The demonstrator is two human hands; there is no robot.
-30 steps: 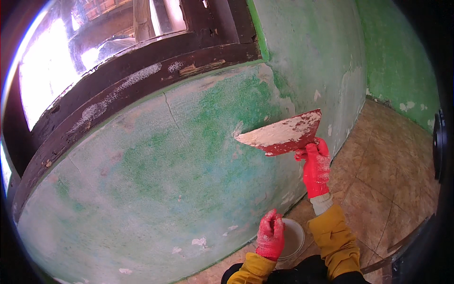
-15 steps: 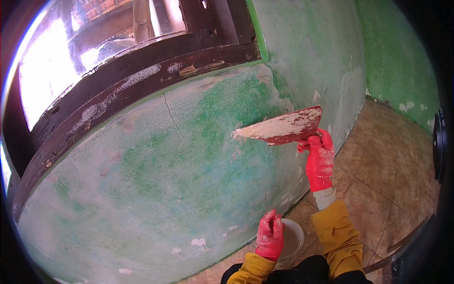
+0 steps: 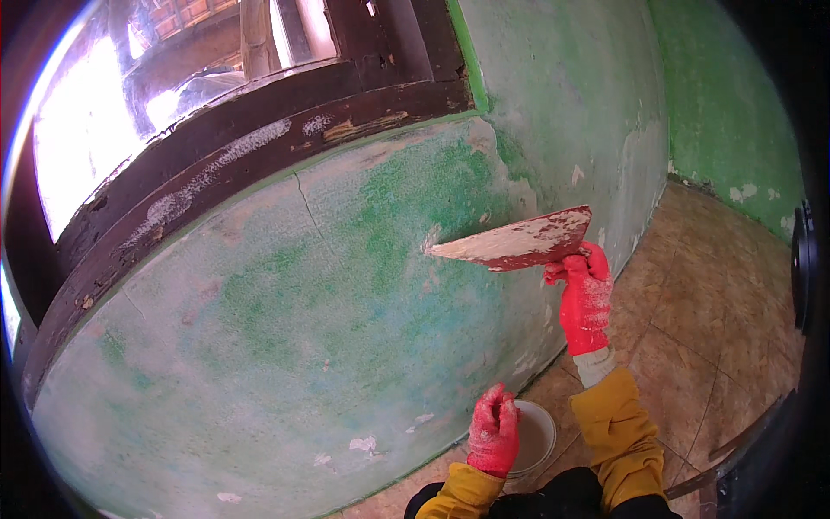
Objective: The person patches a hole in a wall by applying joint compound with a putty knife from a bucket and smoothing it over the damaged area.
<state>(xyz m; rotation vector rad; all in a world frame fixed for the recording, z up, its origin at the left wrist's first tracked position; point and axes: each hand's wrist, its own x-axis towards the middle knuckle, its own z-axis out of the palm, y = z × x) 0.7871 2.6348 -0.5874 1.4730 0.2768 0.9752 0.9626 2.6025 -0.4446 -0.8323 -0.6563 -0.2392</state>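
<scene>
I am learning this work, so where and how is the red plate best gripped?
Probably grip the red plate at its lower right corner, from below, as the right hand does; the tapered left end, smeared pale, points toward the wall.

The flat red trowel smeared with cream paste [image 3: 519, 242] bars passage along the mottled green plaster wall [image 3: 285, 346], its left tip against it. Below the trowel, an open gap leads down to the round white bucket [image 3: 553, 437] near the brown tiled floor's [image 3: 692, 303] wall-side edge; the red-gloved left hand [image 3: 494, 432] obstructs the bucket's left side.
</scene>
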